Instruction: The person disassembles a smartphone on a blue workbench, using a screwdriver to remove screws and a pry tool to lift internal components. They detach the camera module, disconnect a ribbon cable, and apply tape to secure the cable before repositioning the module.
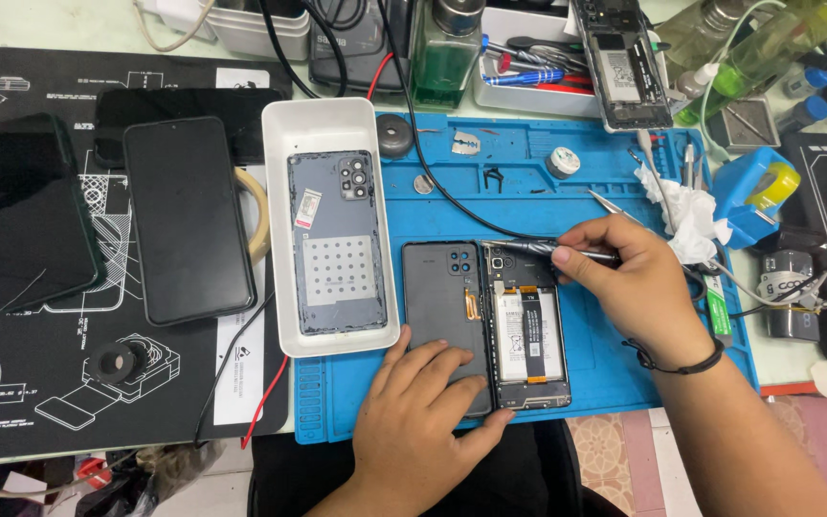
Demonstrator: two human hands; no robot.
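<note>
Your left hand (pixel 423 407) lies flat, fingers spread, pinning the opened phone (pixel 525 321) at the blue mat's (pixel 614 364) front edge; your right hand (pixel 638 282), fingers closed round the screwdriver (pixel 538 249), sets its tip at the phone's top.

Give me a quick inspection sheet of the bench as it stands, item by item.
Surface: blue mat beside a black printed mat.
Job's things: opened phone, insides showing; its back cover alongside.
Clutter: white tray holding a grey back cover; two dark phones, tape roll, tissue.
Hands: left hand rests on the back cover's lower edge; right hand holds a screwdriver at the phone's top.
Cables: black cable across the blue mat; red wire at the front edge.
Surroundings: bottles and tool tray at the back.
</note>
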